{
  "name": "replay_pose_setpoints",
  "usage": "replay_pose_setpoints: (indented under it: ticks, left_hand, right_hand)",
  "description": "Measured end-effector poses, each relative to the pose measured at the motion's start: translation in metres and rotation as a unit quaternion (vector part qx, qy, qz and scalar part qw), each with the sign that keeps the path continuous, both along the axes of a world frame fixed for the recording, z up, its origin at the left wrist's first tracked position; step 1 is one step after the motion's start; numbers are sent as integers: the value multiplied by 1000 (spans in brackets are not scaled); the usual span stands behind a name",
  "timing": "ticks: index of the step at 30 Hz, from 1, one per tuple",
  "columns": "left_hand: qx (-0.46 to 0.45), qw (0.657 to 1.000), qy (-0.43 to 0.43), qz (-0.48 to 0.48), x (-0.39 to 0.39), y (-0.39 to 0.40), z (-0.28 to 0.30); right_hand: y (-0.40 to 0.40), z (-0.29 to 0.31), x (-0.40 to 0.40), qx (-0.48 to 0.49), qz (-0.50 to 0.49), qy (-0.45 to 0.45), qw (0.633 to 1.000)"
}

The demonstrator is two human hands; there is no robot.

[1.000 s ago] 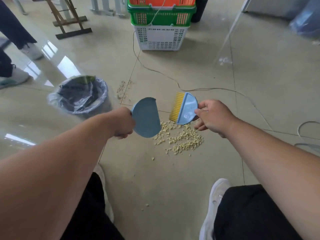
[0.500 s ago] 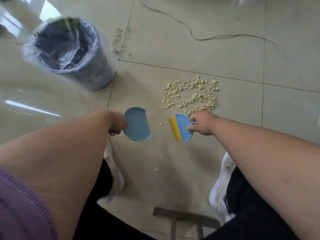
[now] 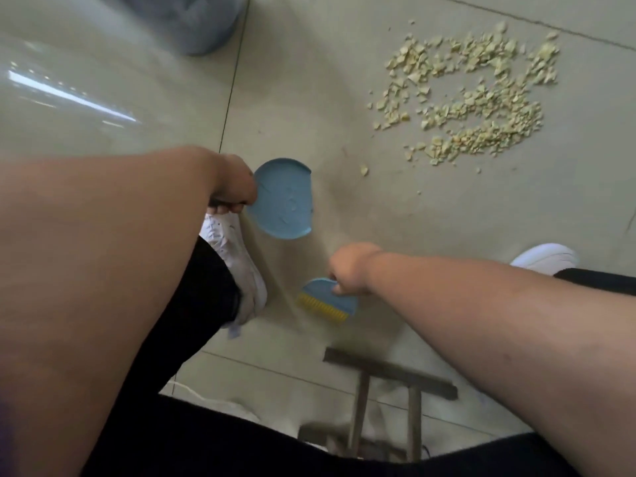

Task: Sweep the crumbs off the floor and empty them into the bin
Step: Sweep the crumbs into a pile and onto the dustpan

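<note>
At the far left stands the bin (image 3: 203, 25), only its base in view. My left hand (image 3: 234, 182) grips the blue dustpan (image 3: 282, 198) beside my left shoe (image 3: 237, 266). Nearer, my right hand (image 3: 351, 270) grips the small brush (image 3: 327, 299), yellow bristles down. The crumbs (image 3: 475, 98) lie scattered on the floor (image 3: 447, 208), far right.

Blues, yellows and pale tile

The dustpan (image 3: 282, 198) is plain light blue; below it the brush (image 3: 327, 297) is the same blue with yellow bristles. Up and right of the dustpan, pale yellow crumbs (image 3: 471, 98) speckle the glossy beige floor (image 3: 430, 215). 2 white shoes (image 3: 234, 259), black trousers (image 3: 192, 325), a grey-blue bin (image 3: 196, 22).
</note>
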State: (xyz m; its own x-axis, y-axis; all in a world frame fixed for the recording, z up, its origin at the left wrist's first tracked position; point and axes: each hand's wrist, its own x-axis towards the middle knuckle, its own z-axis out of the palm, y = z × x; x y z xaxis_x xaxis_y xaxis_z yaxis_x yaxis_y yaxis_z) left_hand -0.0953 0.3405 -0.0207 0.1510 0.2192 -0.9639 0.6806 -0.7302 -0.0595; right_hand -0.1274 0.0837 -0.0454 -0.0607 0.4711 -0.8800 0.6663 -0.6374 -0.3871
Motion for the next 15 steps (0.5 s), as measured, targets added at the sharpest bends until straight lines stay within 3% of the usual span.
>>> replay_pose_setpoints:
  ticks: [11,15]
  left_hand:
    - [23,999,-14,-20,-8,18,-15]
    - [44,999,-11,-22,-14,21,-14]
  right_hand:
    - [-37,-6,159,1,-68,-185,980]
    - [-51,0,184,-2,-101,-241,965]
